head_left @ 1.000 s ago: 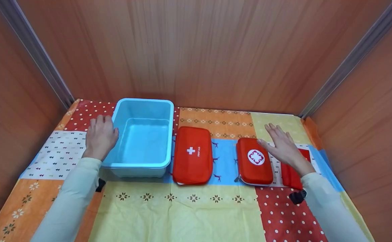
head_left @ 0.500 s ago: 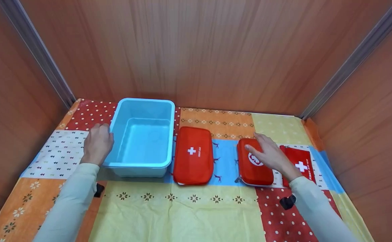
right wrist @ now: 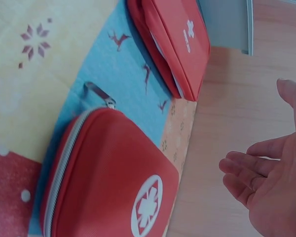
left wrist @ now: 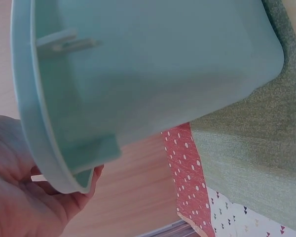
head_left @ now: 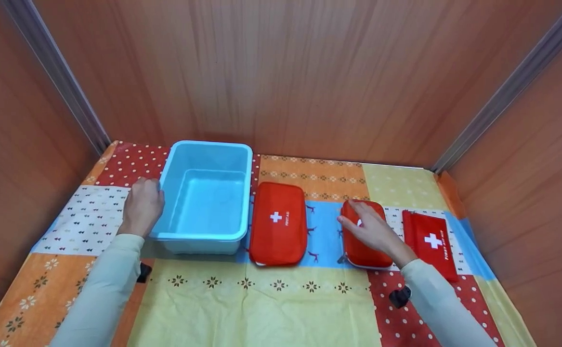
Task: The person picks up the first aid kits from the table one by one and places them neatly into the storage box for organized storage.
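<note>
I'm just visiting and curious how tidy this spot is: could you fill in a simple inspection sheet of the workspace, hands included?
Surface: patchwork cloth, slightly creased towards the front.
Job's things: blue bin at left, nothing visible inside; then, going right, large red case, small red case and red pouch.
Clutter: nothing seen.
Left hand: grips the bin's left rim.
Right hand: above the small red case, not touching it, holding nothing.
Cables: nothing seen.
Surroundings: wood-grain panels on three sides, grey strips at the corners.
</note>
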{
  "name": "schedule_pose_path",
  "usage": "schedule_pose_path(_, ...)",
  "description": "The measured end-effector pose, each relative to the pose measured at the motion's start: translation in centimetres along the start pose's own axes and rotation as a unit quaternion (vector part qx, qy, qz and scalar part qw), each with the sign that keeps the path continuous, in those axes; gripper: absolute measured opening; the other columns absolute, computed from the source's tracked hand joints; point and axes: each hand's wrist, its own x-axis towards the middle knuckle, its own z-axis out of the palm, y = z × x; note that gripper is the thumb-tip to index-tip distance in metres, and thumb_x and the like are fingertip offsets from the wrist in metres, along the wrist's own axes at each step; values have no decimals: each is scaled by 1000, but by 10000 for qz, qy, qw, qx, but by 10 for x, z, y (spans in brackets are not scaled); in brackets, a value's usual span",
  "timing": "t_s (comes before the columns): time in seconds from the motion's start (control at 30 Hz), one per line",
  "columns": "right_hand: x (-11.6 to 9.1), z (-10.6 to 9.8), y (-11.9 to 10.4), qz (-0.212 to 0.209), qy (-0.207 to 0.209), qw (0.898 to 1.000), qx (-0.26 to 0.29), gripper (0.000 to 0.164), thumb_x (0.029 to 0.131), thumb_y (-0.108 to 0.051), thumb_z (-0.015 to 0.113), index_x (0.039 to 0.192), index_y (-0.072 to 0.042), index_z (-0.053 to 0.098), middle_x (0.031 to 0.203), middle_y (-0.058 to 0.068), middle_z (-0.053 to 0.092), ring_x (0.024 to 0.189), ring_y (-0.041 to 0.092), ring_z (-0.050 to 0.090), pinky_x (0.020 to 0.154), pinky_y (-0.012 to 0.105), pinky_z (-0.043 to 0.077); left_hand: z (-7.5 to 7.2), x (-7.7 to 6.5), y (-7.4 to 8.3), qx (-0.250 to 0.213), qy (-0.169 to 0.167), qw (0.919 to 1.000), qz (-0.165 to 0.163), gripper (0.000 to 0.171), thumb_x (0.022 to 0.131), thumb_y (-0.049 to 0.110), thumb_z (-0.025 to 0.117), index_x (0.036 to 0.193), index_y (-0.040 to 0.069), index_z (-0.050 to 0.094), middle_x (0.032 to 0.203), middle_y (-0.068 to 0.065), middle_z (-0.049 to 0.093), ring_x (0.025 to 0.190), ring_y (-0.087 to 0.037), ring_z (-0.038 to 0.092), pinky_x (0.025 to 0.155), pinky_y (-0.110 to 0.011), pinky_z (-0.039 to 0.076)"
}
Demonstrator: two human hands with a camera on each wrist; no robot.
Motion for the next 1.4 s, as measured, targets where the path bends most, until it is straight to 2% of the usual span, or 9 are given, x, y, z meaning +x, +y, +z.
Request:
schedule_pose_path(0.1, 0, 4, -3, -47, -23, 10000, 68, 99, 66, -81, 43, 144, -25, 20, 146, 7, 24, 132, 32, 20, 88, 62, 36, 1, 0, 1, 21, 68, 10000, 39, 34, 86, 17, 60, 109, -8, 53, 91, -24, 55, 96, -47, 54, 77, -61, 43)
schedule_pose_path(0.13, 0, 6, -4, -82, -11, 9999, 108, 94, 69, -77, 46, 144, -25, 21, 145, 7, 25, 133, 32, 20, 89, 62, 35, 1, 0, 1, 4, 72, 10000, 28, 34, 86, 16, 60, 109, -8, 52, 91, -24, 54, 96, -47, 54, 77, -62, 43)
schedule_pose_path(0.3, 2, 12, -7, -249, -26, 9996, 158, 85, 77, -69, 48, 143, -21, 24, 145, 8, 27, 132, 30, 23, 93, 61, 32, 1, 0, 2, -37, -41, 10000, -40, 31, 88, 15, 57, 108, -8, 51, 89, -23, 52, 97, -47, 53, 75, -61, 44)
schedule_pose_path(0.47, 5, 19, -8, -251, -98, 9996, 79, 92, 72, -76, 42, 142, -19, 26, 145, 9, 27, 133, 31, 22, 94, 60, 32, 1, 0, 1, -162, -108, 9998, -88, 32, 90, 16, 54, 111, -7, 51, 92, -23, 53, 98, -47, 53, 75, -60, 44)
schedule_pose_path(0.7, 6, 31, -13, -294, -72, 9993, 222, 82, 78, -69, 46, 142, -20, 28, 143, 6, 30, 133, 29, 22, 96, 60, 30, 1, 0, 1, -251, -78, 9997, -23, 32, 89, 16, 56, 111, -7, 53, 91, -22, 53, 97, -46, 54, 73, -57, 47)
schedule_pose_path(0.93, 7, 44, -14, -315, -96, 9991, 271, 80, 78, -67, 47, 140, -20, 32, 139, 3, 37, 124, 23, 38, 93, 53, 38, 2, 0, 1, -247, -93, 9996, -54, 31, 88, 15, 57, 110, -6, 53, 91, -21, 53, 98, -45, 53, 74, -57, 47)
schedule_pose_path(1.07, 9, 51, -15, -490, -92, 9982, 327, 77, 80, -64, 49, 140, -18, 33, 130, 4, 45, 116, 25, 46, 88, 46, 44, 2, -1, 1, -158, -12, 9999, 36, 34, 87, 15, 59, 110, -8, 52, 91, -22, 52, 97, -46, 54, 77, -60, 44)
schedule_pose_path(1.17, 10, 55, -16, -500, -152, 9976, 444, 76, 81, -61, 50, 140, -16, 33, 126, 8, 48, 112, 29, 48, 84, 43, 47, 2, -1, 1, -14, 49, 9999, 95, 33, 86, 16, 60, 108, -7, 53, 90, -22, 53, 95, -45, 55, 78, -61, 43)
schedule_pose_path(1.4, 12, 68, -19, -258, -325, 9976, 553, 76, 80, -62, 50, 139, -16, 35, 124, 12, 50, 109, 28, 49, 80, 42, 48, 2, -1, 1, 7, 19, 10000, 48, 31, 87, 17, 59, 107, -6, 53, 90, -21, 53, 95, -44, 55, 79, -61, 42)
